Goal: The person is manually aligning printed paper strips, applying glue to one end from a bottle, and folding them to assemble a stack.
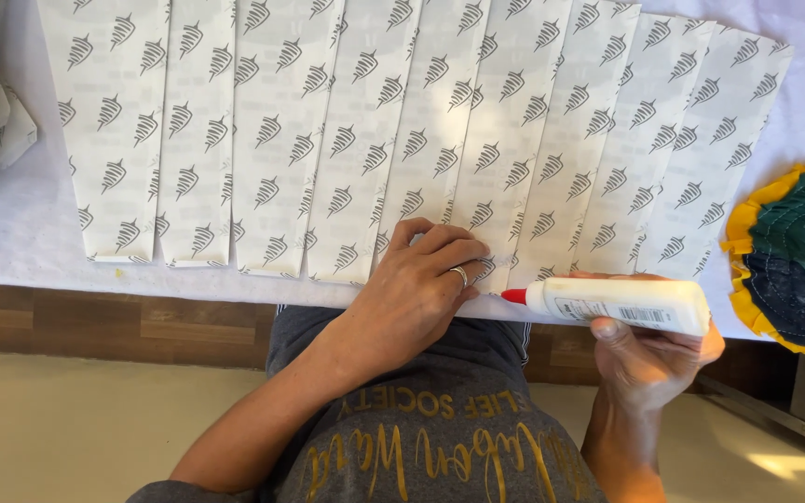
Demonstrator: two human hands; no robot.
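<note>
The left hand [418,293] lies palm down, fingers loosely spread, pressing the near end of one of the patterned paper strips [440,130] that lie overlapping in a fan across the white table [20,233]. The right hand [649,354] is closed around a white glue bottle [621,303], held sideways just right of it, red tip pointing left. A yellow-edged fabric piece [794,261] lies far right.

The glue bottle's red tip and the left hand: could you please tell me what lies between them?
In the head view, only a short stretch of printed paper strip separates the glue bottle from the left hand.
</note>
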